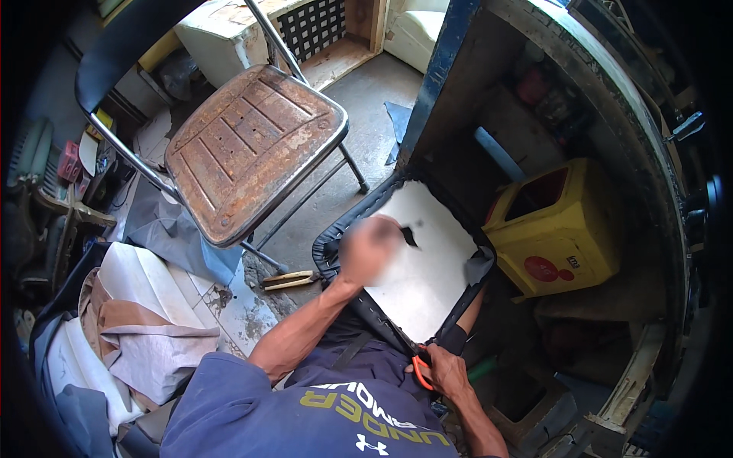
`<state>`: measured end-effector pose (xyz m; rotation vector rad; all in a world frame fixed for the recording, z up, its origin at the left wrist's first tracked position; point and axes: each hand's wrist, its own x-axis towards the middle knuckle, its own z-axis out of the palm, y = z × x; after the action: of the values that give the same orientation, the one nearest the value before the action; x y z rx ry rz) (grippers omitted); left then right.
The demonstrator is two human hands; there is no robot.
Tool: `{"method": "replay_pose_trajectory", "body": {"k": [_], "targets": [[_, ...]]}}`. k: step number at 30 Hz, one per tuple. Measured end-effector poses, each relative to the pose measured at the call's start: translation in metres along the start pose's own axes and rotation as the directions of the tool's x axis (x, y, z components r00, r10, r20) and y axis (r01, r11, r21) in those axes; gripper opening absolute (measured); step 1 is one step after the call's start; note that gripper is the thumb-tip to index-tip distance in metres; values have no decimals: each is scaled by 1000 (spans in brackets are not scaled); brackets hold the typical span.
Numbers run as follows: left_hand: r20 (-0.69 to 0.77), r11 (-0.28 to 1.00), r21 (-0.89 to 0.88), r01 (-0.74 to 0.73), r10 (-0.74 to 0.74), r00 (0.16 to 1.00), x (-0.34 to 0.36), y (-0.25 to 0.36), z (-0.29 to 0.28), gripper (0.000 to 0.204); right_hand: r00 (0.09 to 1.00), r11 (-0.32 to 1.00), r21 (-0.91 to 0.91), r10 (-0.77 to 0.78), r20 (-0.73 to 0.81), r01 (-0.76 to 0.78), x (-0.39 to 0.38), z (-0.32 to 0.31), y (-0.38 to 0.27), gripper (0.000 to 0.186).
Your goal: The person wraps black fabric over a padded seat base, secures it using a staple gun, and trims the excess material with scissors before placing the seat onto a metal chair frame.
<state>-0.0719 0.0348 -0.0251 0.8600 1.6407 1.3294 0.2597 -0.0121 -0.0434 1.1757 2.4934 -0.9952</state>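
The right hand [446, 369] has fingers wrapped around orange-handled scissors [420, 372] at the near edge of the white panel [434, 267]. The left hand [368, 252] is blurred; its fingers' opening I cannot tell.

Rough, rusted metal chair seat [256, 145]; glossy black cover [479, 269]; smooth plastic scissor handles [418, 366]

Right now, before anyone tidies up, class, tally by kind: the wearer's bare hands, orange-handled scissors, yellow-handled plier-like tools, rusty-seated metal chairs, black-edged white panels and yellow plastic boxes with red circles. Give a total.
Bare hands, left hand and right hand: 2
Orange-handled scissors: 1
Yellow-handled plier-like tool: 1
Rusty-seated metal chair: 1
Black-edged white panel: 1
Yellow plastic box: 1
Total: 7
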Motion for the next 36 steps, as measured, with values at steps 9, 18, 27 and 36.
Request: {"method": "replay_pose_trajectory", "body": {"k": [9,18,27,36], "targets": [[499,527,759,-381,-95,861,8,-7,-80,32,970,993,-82,-104,-220,88,38,-12,-43,71],[582,843,415,-342,42,812,12,3,-99,16,979,998,-55,-36,-199,26,65,-4,-64,75],[709,767,485,-420,-64,703,-16,32,-58,16,994,995,-8,-96,-46,96,54,-38,-70,70],[785,594,515,-617,-37,619,-66,54,22,15,993,993,-82,-89,-77,83,14,-45,-83,71]]}}
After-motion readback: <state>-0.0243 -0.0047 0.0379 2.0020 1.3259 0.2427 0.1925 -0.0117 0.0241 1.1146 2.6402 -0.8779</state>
